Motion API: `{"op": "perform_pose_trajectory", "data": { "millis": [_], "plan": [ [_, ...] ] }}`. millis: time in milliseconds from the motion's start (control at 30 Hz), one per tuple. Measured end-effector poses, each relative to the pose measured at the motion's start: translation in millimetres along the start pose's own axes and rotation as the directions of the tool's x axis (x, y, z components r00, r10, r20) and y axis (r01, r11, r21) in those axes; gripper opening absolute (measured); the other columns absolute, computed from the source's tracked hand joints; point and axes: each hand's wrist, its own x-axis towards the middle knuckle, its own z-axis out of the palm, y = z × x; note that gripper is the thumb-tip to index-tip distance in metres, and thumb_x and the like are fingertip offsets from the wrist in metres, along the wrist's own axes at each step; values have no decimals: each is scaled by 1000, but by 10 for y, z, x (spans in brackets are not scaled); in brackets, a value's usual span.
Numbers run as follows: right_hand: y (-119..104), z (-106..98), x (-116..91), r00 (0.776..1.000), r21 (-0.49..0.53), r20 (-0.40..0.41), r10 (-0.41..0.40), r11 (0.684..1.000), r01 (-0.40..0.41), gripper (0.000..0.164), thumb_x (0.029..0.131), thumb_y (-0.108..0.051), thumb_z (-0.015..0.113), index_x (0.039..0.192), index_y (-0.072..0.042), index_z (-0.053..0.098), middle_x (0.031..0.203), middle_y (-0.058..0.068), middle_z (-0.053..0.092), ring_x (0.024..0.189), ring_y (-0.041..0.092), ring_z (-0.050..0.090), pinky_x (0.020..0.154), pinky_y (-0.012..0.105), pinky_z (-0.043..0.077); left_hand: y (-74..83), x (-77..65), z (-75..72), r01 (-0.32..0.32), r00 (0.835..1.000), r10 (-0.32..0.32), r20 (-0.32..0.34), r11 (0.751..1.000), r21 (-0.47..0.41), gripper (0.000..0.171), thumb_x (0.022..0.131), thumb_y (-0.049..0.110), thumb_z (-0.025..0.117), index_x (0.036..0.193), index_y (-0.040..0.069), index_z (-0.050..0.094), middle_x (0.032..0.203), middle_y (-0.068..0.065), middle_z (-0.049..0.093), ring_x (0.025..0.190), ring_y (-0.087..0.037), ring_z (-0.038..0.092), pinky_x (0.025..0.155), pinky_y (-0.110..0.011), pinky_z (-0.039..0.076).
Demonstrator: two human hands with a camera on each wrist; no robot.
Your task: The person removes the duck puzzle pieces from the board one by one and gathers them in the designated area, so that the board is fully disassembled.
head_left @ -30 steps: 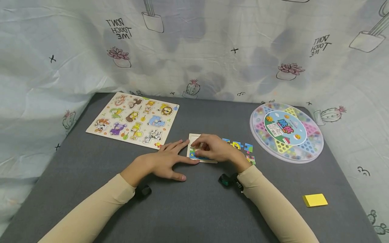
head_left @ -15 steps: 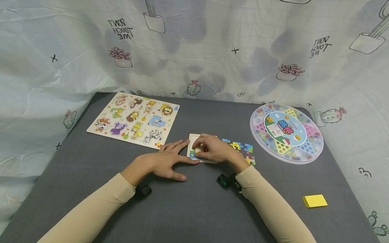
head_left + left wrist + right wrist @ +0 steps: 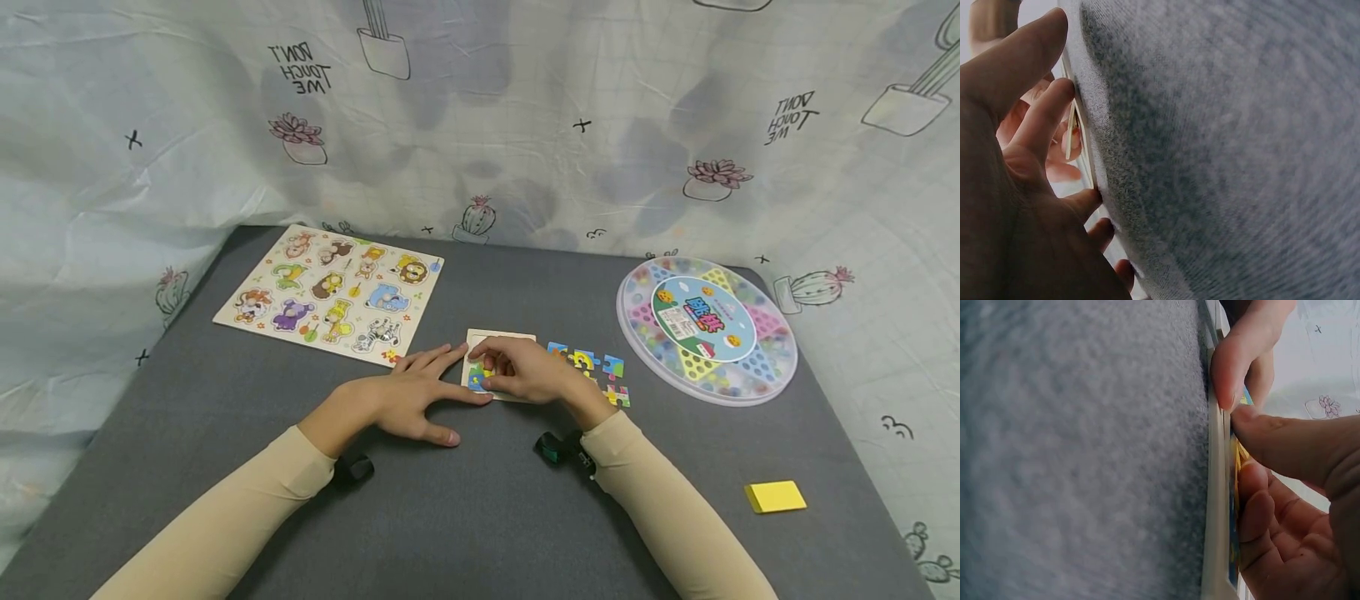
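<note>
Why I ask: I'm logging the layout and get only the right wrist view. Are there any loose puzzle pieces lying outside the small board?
Observer: Yes, the head view shows loose puzzle pieces to the right of the small board.
Operator: And what lies farther out, past those?
Observer: A round game set with a star pattern, at the far right.
Operator: Now the opposite side, close in?
Observer: The left hand is there, its fingers spread apart.

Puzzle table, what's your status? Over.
Left hand touching partly filled puzzle tray. Right hand pinching jigsaw piece. Loose pieces alongside. No obstruction visible.
</note>
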Motion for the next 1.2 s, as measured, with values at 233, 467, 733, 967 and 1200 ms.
{"op": "perform_pose_trajectory", "data": {
  "millis": [233,467,733,967,1200],
  "plan": [
    [7,12,-27,1000,28,-20,11,1000,-11,24,95,-9,75,118,-7,68,93,3,64,76,10,60,72,27,53,-3,-1,7,1,1000,-1,-5,1000,-3,65,93,64,65,152,55,41,174,-4,-5,159,-31,-8,119,-69,7],
    [32,22,-41,999,43,-49,14,999,-12,24,94,-9,76,116,-8,68,92,2,64,76,11,60,71,27,52,5,5,7,3,1000,-3,-10,1000,3,66,92,64,66,152,54,41,174,-5,-5,159,-31,-7,119,-68,7],
    [23,13,-40,999,47,-45,1,999,1,22,94,-8,76,115,-8,68,90,2,66,75,9,61,71,27,54,27,-4,9,9,1000,-9,-12,1000,12,67,92,64,66,153,53,41,174,-6,-4,159,-32,-6,119,-69,8],
    [26,3,-39,999,49,-41,-3,999,5,22,95,-9,75,115,-8,69,92,1,66,76,9,62,72,28,54,75,-16,8,33,999,-33,-1,999,26,71,92,64,66,155,56,35,174,-6,-6,159,-36,-6,118,-71,7],
    [35,3,-35,999,52,-38,19,999,-17,21,96,-10,73,117,-9,69,92,1,66,76,9,62,72,28,53,71,1,13,38,999,-38,6,998,45,73,92,66,65,156,55,32,174,-6,-7,159,-36,-6,118,-71,7]
  ]
}}
